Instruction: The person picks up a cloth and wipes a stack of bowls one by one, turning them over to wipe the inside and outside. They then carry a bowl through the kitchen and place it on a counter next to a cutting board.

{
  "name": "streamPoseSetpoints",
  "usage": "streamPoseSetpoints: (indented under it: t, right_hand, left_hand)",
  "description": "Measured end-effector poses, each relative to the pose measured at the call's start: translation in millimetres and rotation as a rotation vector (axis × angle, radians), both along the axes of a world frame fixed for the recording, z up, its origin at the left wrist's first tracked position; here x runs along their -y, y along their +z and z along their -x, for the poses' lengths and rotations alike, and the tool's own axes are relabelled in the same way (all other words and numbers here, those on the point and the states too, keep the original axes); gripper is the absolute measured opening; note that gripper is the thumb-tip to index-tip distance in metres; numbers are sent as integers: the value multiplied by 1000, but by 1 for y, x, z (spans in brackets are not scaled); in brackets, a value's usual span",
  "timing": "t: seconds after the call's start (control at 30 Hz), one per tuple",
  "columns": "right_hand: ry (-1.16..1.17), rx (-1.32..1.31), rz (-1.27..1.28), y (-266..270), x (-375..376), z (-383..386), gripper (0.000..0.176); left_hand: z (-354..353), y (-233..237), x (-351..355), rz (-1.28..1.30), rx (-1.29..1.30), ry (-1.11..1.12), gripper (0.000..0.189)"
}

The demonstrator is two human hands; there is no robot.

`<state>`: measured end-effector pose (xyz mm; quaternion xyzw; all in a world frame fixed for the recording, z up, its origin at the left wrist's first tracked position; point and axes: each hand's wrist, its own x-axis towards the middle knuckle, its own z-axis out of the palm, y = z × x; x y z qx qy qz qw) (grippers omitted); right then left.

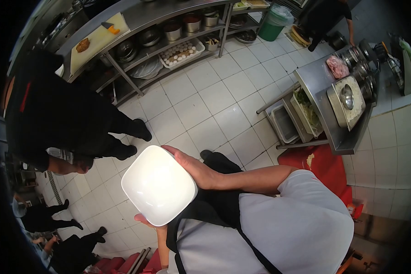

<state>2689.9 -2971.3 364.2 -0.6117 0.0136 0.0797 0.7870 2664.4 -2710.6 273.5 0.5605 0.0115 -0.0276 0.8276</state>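
Note:
A white, rounded-square bowl (pixel 156 185) is held between my two hands, and no food shows inside it. My right hand (pixel 197 171) grips the bowl at its upper right side, thumb near the rim and the other fingers partly hidden behind it. At the bowl's lower edge is my left hand (pixel 144 221), closed on it from beneath. Most of that hand is hidden by the bowl, with only some fingertips and the forearm showing.
A co-worker in black (pixel 73 105) stands close on the left. Steel shelving (pixel 169 34) holds pots and an egg tray (pixel 182 54). On the right, a steel table (pixel 317 82) carries a pan of rice-like food (pixel 357 102). More people stand at lower left and upper right.

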Motion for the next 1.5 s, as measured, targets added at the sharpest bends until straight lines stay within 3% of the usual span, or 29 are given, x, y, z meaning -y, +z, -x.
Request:
streamPoseSetpoints:
  t: [0.37, 0.5, 0.6, 0.67, 0.7, 0.8, 0.83, 0.9, 0.93, 1.1, 1.27, 1.37, 1.5]
  right_hand:
    - [-9, -4, -15, 1, 4, 5, 84]
    - [-22, -6, -12, 2, 5, 6, 84]
    - [-38, -5, -12, -1, 5, 7, 82]
    - [-17, 7, -22, 4, 8, 7, 71]
    - [-1, 13, -28, 6, 10, 8, 67]
    - [-63, 26, -78, -7, 10, 9, 72]
    - [-54, -13, -210, -2, 9, 9, 68]
    - [-54, -84, -199, -3, 10, 12, 65]
    - [-56, -84, -200, -4, 9, 13, 66]
    - [-77, -162, -213, -17, 9, 14, 78]
    - [-50, -199, -222, -27, 0, 11, 79]
    - [-10, -100, -64, -22, -9, 1, 79]
    - [34, -170, -157, -7, -32, -10, 81]
  left_hand:
    - [3, -12, -4, -100, -8, 38, 95]
    - [2, 21, 28, -10, -166, 162, 102]
    - [2, 18, 21, -53, -150, 103, 105]
    - [2, 13, 17, -22, -134, 18, 105]
    - [3, 9, 15, 28, -143, -4, 104]
    - [-6, -10, 17, 723, 34, -376, 104]
    - [-10, -19, 18, 926, 86, -501, 104]
    - [-2, 3, 21, 486, -84, -336, 112]
    - [0, 31, 32, 77, -258, -176, 121]
    - [-23, 74, 56, 27, -24, -264, 124]
    - [-21, 62, 46, 20, 81, -179, 115]
    - [-28, 75, 40, 7, 148, -141, 113]
    - [-29, 70, 21, 35, 149, -118, 112]
